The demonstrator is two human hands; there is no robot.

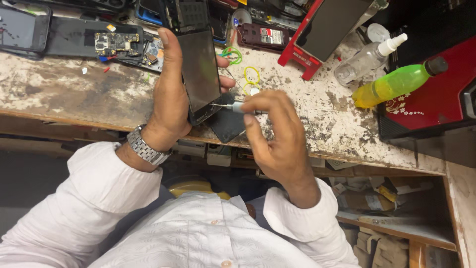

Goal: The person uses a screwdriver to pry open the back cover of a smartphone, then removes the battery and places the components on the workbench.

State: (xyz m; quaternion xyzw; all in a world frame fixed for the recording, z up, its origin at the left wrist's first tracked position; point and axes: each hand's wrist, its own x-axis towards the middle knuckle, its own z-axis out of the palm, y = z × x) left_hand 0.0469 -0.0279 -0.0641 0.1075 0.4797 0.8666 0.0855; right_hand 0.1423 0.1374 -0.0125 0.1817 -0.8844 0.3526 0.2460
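clasping a phone (200, 69) upright over the table (317, 114) edge in the left hand (171, 99); pinching a small screwdriver (229, 106) in the right hand (275, 129), tip at the phone's lower side. could slip and scratch the glass.

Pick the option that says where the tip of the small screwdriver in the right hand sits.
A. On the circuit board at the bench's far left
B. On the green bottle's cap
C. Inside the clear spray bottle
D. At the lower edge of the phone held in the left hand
D: the right hand holds the screwdriver with its tip at the lower edge of the phone gripped by the left hand.
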